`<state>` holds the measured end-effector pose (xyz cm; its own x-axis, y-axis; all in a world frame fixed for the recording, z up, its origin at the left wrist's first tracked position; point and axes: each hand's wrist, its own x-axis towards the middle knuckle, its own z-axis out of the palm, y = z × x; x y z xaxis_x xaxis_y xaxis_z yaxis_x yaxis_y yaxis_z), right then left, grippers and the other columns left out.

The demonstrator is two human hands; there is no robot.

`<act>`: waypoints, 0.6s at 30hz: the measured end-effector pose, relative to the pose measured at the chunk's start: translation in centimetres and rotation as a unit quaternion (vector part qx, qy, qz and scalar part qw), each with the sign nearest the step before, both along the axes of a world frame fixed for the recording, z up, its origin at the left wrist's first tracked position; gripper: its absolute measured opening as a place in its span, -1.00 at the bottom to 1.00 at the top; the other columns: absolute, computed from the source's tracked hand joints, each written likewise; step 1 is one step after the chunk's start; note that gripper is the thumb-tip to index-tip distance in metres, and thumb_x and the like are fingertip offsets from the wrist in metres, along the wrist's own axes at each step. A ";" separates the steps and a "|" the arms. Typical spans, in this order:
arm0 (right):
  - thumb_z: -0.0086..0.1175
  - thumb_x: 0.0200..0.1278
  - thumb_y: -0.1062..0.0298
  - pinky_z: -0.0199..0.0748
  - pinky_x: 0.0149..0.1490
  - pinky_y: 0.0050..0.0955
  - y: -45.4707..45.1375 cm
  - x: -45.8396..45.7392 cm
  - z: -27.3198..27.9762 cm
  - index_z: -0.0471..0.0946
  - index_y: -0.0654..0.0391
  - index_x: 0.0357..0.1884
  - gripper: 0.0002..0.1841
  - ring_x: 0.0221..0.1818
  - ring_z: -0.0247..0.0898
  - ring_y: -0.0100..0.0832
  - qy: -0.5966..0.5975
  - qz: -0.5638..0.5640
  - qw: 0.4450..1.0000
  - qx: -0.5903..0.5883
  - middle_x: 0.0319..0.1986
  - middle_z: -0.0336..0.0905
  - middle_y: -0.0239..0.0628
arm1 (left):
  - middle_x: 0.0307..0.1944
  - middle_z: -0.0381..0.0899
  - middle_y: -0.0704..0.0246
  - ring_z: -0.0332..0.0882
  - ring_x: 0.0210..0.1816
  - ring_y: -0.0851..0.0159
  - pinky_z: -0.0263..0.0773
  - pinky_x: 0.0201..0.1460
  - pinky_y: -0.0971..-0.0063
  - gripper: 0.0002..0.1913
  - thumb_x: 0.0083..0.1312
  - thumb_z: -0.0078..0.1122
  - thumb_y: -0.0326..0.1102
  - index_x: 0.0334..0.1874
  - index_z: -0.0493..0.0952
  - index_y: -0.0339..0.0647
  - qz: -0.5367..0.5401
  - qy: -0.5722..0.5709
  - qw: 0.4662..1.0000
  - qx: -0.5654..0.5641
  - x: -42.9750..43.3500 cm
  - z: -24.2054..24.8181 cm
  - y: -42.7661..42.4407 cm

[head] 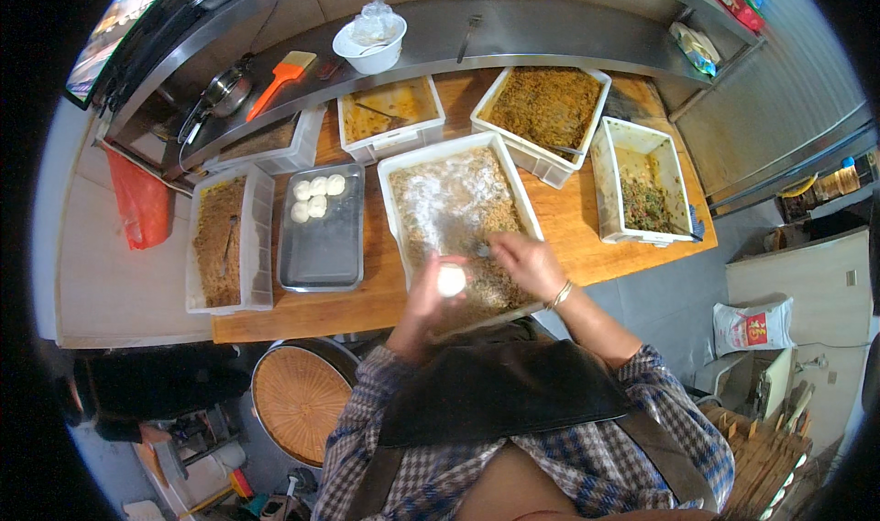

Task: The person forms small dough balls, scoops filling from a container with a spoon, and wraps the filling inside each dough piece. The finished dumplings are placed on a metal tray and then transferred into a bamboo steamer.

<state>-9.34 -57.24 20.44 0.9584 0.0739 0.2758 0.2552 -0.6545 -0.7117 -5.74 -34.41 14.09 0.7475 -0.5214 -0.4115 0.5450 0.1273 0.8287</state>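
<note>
My left hand (pixel 430 291) cups a round white piece of dough (pixel 452 280) over the near part of a white plastic bin (pixel 393 229). The bin holds a crumbly brown filling (pixel 505 198), with white powder (pixel 440 191) strewn over much of it. My right hand (pixel 529 263) is closed around a small metal utensil (pixel 483 251), its tip just above the filling; blur hides its exact kind. To the left, a metal tray (pixel 320 253) carries several white dough buns (pixel 317 187) grouped at its far end.
Other filling bins stand around: one left (pixel 265 246), one back middle (pixel 392 146), one back right (pixel 533 160), one far right (pixel 612 205). A steel shelf (pixel 426 36) overhangs the wooden table (pixel 567 212). A round woven tray (pixel 302 401) sits below left, near another person's hand (pixel 152 435).
</note>
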 end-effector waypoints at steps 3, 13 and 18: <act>0.15 0.29 0.38 0.60 -0.14 -0.24 -5.5 1.1 -2.8 0.65 0.05 -0.02 -0.77 -0.26 0.65 -0.10 0.077 -0.108 0.991 0.030 -0.24 0.70 -0.10 | -0.33 0.71 0.20 0.60 -0.54 0.38 0.39 -0.66 0.60 -0.19 0.46 -0.42 0.43 0.03 0.55 -0.26 0.076 0.109 0.983 -0.123 -0.6 0.4 1.5; 0.15 0.23 0.33 0.57 -0.11 -0.19 -8.7 1.7 -7.0 0.64 0.12 -0.18 -0.83 -0.21 0.63 -0.08 0.169 -0.038 0.982 -0.077 -0.26 0.68 -0.03 | -0.36 0.67 0.18 0.52 -0.62 0.33 0.40 -0.65 0.58 -0.17 0.48 -0.43 0.42 -0.04 0.58 -0.31 0.186 0.139 0.955 -0.184 -2.3 0.8 5.9; 0.05 0.25 0.29 0.55 -0.08 -0.08 -3.7 3.6 -6.1 0.54 0.17 -0.34 -0.84 -0.18 0.61 -0.01 0.173 0.040 0.965 -0.194 -0.30 0.64 -0.03 | -0.36 0.66 0.18 0.51 -0.62 0.33 0.39 -0.65 0.57 -0.17 0.48 -0.43 0.42 -0.06 0.57 -0.32 0.189 0.136 0.955 -0.184 -2.2 1.3 6.1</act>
